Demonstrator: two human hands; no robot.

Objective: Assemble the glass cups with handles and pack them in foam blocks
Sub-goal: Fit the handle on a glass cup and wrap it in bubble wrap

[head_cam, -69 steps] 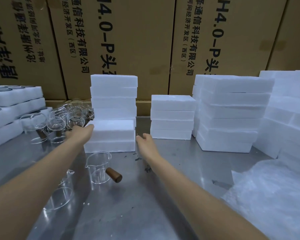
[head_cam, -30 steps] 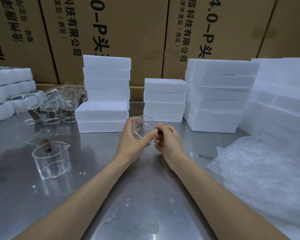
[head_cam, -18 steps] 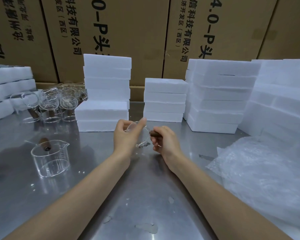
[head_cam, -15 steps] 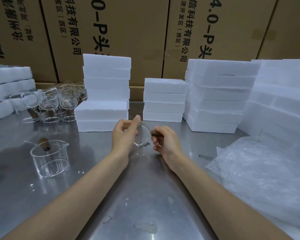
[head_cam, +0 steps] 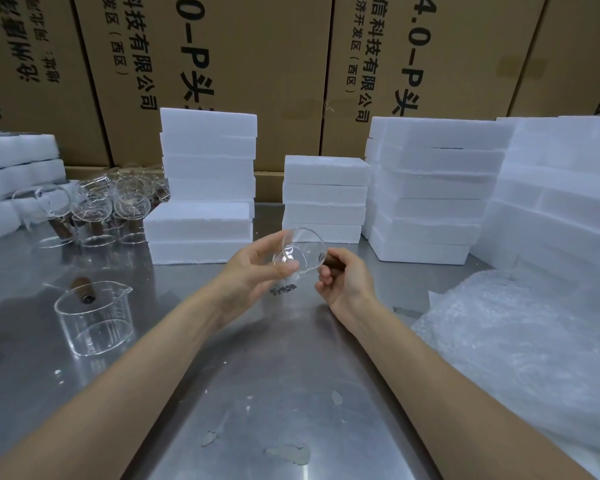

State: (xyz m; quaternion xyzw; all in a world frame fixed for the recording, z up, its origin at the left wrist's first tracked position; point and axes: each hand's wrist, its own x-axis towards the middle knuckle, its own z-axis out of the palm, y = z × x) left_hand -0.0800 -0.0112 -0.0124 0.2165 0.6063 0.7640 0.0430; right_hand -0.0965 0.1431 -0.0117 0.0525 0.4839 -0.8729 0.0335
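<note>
Both hands hold one glass cup [head_cam: 300,252] above the steel table [head_cam: 291,393], just past its middle. The left hand [head_cam: 257,268] grips the clear body, thumb across the near wall and fingers curled behind; the right hand [head_cam: 345,277] pinches the dark wooden handle [head_cam: 331,260] that sticks out at the cup's 3 o'clock. The cup lies tilted, its mouth turned up and toward the camera. Both forearms reach in from 6 o'clock, bare, converging on the cup.

Brown cartons [head_cam: 257,64] wall off the 12 o'clock side, printed in black with "有限公司", "(西区)" and part of a code reading ".0-P头"; the rest is cut off or upside down.

A second glass cup with a spout [head_cam: 94,318] stands upright at 9 o'clock, its wooden handle pointing away. At 10 o'clock a cluster of handled cups [head_cam: 94,211] stands close together; their number cannot be counted. White foam blocks stand in stacks: a seven-block stack [head_cam: 205,188] at 11 o'clock, a four-block stack [head_cam: 324,199] at 12, a taller stack [head_cam: 433,188] at 1, more blocks [head_cam: 561,188] at 2, and a stack [head_cam: 14,174] at far 10. Bubble wrap [head_cam: 520,348] lies at 3 to 4 o'clock.
</note>
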